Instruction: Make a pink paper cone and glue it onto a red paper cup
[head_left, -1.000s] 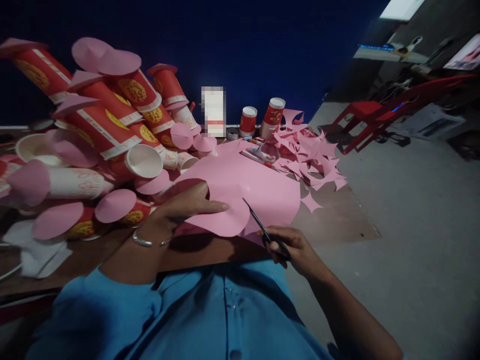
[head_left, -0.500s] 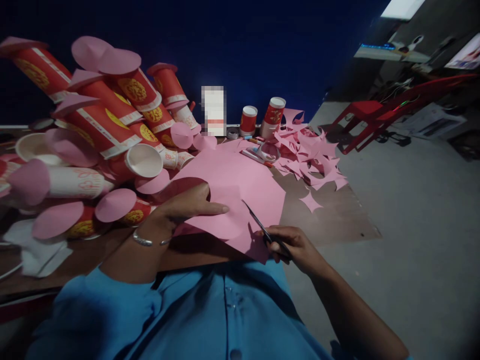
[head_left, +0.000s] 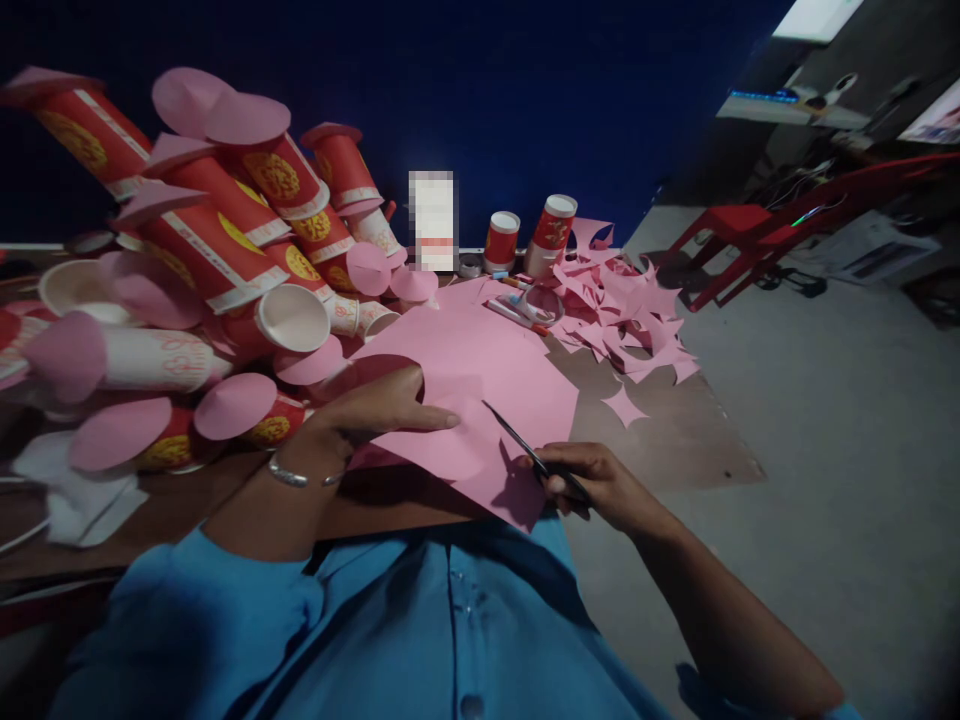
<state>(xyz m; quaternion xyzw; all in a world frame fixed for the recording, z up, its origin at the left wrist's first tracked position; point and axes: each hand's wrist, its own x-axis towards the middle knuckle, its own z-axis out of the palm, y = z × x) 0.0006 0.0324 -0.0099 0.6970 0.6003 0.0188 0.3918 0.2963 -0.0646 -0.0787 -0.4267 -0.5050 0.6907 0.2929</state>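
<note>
pink paper (head_left: 480, 370) under left fingers (head_left: 427, 418) — scissors (head_left: 525, 455) cutting

We see a pink sheet (head_left: 480, 370) lying flat on the table, its near corner hanging past the edge. Black scissors (head_left: 525, 452) point into it from the right, blades barely parted.

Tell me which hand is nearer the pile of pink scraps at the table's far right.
Right. The right hand holds the scissors below the pink scraps; the left hand presses the pink sheet farther left.
</note>
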